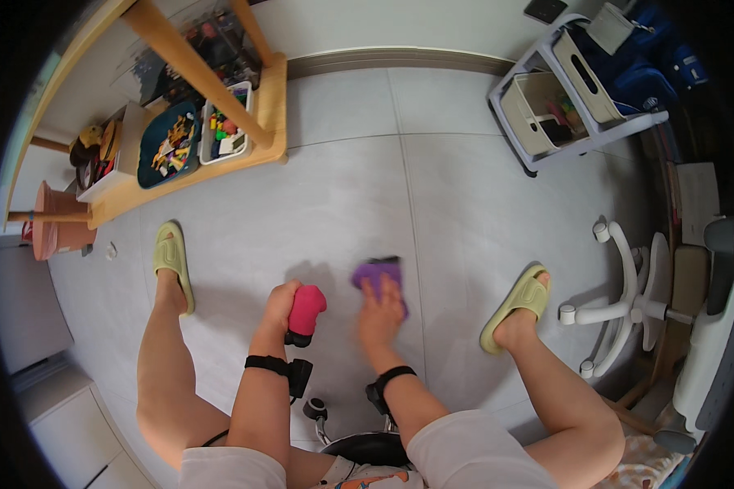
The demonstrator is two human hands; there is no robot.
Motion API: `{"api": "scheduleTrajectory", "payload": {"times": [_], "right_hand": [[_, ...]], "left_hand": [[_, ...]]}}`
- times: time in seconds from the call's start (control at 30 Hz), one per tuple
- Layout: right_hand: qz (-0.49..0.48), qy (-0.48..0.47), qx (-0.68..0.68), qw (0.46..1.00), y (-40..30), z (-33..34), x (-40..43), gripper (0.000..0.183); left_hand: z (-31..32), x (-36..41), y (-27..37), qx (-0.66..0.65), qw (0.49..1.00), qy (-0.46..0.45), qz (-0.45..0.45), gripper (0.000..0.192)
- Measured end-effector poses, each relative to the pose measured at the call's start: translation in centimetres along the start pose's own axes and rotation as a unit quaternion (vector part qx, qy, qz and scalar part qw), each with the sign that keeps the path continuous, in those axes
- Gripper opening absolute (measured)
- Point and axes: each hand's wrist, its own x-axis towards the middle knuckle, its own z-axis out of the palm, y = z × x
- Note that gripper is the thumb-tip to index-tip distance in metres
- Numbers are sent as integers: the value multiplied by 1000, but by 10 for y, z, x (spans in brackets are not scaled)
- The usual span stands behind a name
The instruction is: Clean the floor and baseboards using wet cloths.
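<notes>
My left hand (pixel 285 305) is closed around a bright pink fabric-like object (pixel 306 308) with a black end that points down toward me. To its right, my right hand (pixel 380 312) lies over a purple cloth-like object (pixel 373 272) with a black edge at its top; this hand is slightly blurred, and its fingers rest on the purple surface. Whether it grips the object or only presses on it, I cannot tell. Both wrists wear black straps with small black devices. Grey floor tiles (pixel 452 202) lie beneath the hands.
A wooden shelf (pixel 183 183) with toy bins stands at upper left, near a pink bucket (pixel 67 220). A wheeled cart (pixel 529 113) is at upper right, a white chair base (pixel 636 315) at right. My feet, in green slippers (pixel 171 253), are spread either side.
</notes>
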Motion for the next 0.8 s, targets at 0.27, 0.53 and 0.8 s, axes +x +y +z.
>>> {"api": "scheduleTrajectory", "payload": {"times": [0.27,0.53,0.8], "right_hand": [[247,248,200,915,128,39,26,41],[-309,-89,99,942,13,19,102,37],[237,100,-118,959,255,-50,202,51]], "left_hand": [[30,10,29,50,997,-20,59,22],[44,37,19,56,996,44,49,22],[95,103,7,79,994,-5,78,23]]}}
